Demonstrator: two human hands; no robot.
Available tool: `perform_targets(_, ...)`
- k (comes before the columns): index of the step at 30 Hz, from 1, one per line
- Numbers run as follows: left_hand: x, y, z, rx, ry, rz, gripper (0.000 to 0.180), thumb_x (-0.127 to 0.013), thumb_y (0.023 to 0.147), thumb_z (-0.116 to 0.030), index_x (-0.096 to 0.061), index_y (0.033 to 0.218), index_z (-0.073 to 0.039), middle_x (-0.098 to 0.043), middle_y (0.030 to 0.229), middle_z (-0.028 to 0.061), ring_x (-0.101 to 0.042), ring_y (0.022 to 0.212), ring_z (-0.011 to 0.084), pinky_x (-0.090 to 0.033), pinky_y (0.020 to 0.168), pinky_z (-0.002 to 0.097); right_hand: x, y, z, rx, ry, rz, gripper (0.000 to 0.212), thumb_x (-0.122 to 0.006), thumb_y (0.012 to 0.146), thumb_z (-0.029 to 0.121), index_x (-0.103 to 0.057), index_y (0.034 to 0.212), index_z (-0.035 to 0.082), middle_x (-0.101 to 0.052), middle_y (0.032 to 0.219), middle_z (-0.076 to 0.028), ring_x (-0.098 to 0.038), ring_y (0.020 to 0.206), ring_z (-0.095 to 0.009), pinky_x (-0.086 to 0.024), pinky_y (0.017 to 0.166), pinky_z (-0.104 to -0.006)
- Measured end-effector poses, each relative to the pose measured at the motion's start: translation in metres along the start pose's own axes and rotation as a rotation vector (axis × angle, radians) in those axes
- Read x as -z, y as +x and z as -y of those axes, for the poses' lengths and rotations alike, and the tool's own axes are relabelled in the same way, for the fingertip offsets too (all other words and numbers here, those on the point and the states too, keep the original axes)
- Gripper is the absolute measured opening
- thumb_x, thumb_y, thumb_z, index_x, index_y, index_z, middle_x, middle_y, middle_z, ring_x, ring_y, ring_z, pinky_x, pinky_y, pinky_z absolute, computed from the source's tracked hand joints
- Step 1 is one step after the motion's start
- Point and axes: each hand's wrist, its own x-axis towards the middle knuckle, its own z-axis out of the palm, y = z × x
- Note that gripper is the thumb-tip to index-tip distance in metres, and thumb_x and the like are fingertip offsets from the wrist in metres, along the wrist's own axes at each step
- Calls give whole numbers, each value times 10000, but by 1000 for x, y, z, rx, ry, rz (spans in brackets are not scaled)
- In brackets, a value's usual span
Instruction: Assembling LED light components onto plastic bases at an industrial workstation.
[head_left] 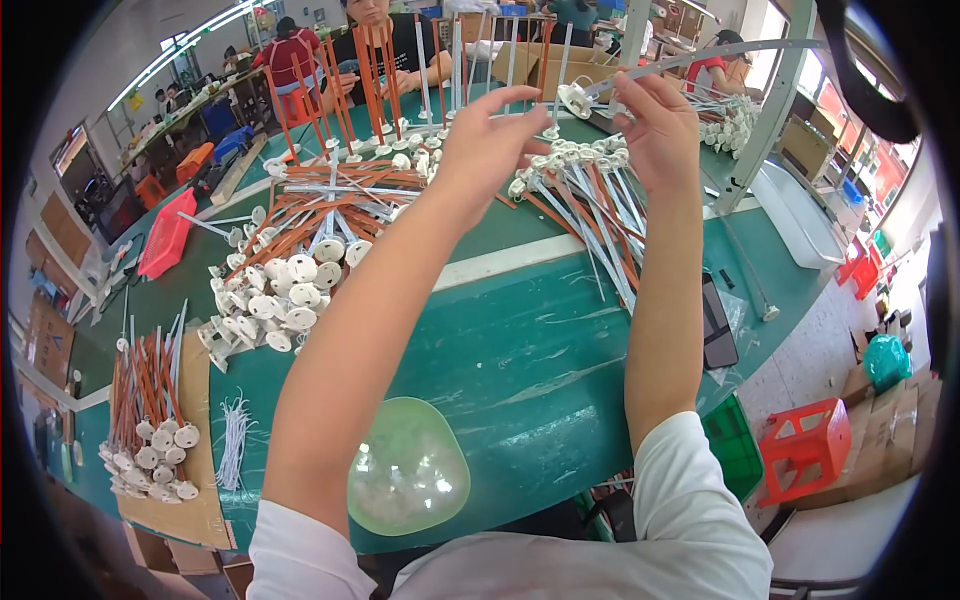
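Note:
My right hand [655,130] is raised over the far side of the table, its fingers closed on a long, thin pale grey strip [725,52]. A white round cap [574,98] sits at the strip's left end, and the strip's other end reaches far to the right. Just left of the cap, my left hand [485,145] has its fingers stretched out and apart, with nothing visible in it. Below my hands lies a bundle of orange and white strips [600,235] with white caps at their far ends. To the left spreads a larger pile of capped strips [290,285].
A light green bowl [410,470] with small clear pieces stands near the front edge. White strings [235,445] and another capped bundle [150,430] lie left. A phone [718,325] is by my right arm. Upright rods [380,90] stand before a person [400,55] opposite.

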Motion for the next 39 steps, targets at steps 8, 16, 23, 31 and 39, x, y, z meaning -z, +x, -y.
perform_targets(8, -21, 12, 0, 135, -463, 65, 221, -559, 936, -162, -597, 1027, 36, -677, 948, 136, -664, 853, 202, -498, 745, 298, -21, -5, 2, 156, -352, -8, 181, -770, 808, 105, -728, 956, 9, -691, 831, -12, -577, 690, -51, -433, 575, -206)
perform_targets(16, -6, 15, 5, 241, -448, -79, 219, -583, 898, -130, -590, 1003, 63, -683, 882, 163, -704, 803, 232, -513, 602, 238, -40, -8, -14, 127, -403, 75, 180, -752, 816, 111, -735, 958, 1, -713, 849, -34, -588, 698, -61, -443, 590, -212)
perform_targets(23, 1, 15, 4, 146, -267, -87, 181, -588, 908, -87, -628, 962, 81, -682, 893, 155, -707, 817, 207, -534, 641, 224, -44, -6, -23, 123, -541, 34, 172, -731, 840, 137, -719, 932, -8, -707, 828, -41, -626, 728, -78, -499, 614, -229)
perform_targets(31, 10, 17, 12, 53, -203, 19, 211, -542, 961, -57, -580, 1107, 90, -662, 1040, 158, -684, 949, 201, -571, 835, 250, -42, -7, -27, 139, -540, 105, 176, -706, 859, 138, -709, 934, -21, -711, 814, -55, -641, 724, -84, -513, 626, -231)
perform_targets(39, 16, 23, -2, 149, -108, -9, 210, -524, 970, -34, -581, 1069, 142, -647, 1029, 188, -678, 961, 221, -583, 877, 264, -42, -9, -33, 341, -669, 125, 172, -706, 845, 134, -711, 902, -28, -705, 716, -75, -645, 658, -87, -489, 623, -235)
